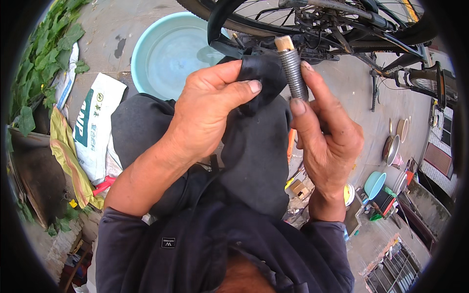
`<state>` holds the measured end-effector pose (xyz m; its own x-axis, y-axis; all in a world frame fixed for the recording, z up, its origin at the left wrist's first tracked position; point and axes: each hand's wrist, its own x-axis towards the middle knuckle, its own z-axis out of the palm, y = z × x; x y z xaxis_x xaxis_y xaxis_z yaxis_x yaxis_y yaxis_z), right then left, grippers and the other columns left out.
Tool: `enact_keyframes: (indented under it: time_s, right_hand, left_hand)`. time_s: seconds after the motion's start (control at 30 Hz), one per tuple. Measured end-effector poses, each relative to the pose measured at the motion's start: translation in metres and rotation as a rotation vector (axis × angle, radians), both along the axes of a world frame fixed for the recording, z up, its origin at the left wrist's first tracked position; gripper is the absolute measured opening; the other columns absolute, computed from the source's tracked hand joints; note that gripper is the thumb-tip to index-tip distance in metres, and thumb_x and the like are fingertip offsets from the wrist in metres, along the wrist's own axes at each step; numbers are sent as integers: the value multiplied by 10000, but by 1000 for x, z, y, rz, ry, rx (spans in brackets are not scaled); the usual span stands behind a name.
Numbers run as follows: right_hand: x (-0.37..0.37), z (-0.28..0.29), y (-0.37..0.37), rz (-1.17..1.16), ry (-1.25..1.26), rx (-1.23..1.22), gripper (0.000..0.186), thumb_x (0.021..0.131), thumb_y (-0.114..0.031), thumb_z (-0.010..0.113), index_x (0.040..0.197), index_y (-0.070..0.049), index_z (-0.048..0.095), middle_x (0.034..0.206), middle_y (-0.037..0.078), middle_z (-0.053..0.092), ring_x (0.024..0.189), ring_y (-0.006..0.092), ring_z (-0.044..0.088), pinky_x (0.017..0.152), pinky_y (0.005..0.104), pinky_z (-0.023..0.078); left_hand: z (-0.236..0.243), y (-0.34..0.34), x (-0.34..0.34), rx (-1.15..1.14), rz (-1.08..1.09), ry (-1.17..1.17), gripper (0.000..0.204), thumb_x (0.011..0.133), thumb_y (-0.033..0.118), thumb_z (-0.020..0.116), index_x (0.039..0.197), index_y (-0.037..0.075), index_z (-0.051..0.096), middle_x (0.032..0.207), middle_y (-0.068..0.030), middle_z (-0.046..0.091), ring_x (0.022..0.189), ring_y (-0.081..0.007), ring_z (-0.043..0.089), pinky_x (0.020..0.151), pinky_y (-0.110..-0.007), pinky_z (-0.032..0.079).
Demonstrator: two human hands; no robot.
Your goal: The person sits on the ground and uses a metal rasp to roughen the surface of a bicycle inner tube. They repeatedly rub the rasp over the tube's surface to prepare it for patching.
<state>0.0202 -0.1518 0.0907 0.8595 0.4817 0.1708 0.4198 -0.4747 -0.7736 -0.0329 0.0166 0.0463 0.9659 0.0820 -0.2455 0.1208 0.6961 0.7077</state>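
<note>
My left hand [202,105] pinches a flat stretch of black rubber inner tube [266,68] between thumb and fingers, above my knees. From there the tube loops up toward the wheel of a bicycle [322,22]. In my right hand [332,122] is a short, stick-like rasp [293,73], wrapped in ridged metal with a pale wooden end pointing up. Thumb and index finger grip its lower part. The rasp is close to the tube's right edge; whether they touch I cannot tell.
A light-blue basin [138,61] of water stands beyond my left knee. White [97,122] and yellow sacks [71,158] lie at the left, near leafy vines [36,63]. To the right are a small cardboard box [299,189], a turquoise bowl [375,184] and a metal grate [395,268].
</note>
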Motion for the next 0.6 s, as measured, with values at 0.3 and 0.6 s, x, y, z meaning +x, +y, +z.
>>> enact_keyframes:
  time_s: [0.3, 0.6]
  right_hand:
    - [1, -6, -12, 29, -27, -47, 423, 872, -11, 708, 1289, -39, 640, 811, 51, 695, 621, 48, 551, 559, 188, 432]
    - [6, -4, -5, 85, -93, -88, 417, 837, 14, 724, 1246, -37, 663, 796, 114, 711, 625, 139, 646, 616, 251, 512]
  left_hand:
    - [-3, 2, 1, 14, 12, 29, 289, 917, 7, 596, 1194, -54, 650, 1109, -81, 700, 1016, -132, 641, 949, -277, 472]
    - [-4, -1, 1, 17, 43, -3, 287, 930, 0, 568, 1203, -52, 640, 1071, -57, 697, 976, -104, 636, 901, -257, 501]
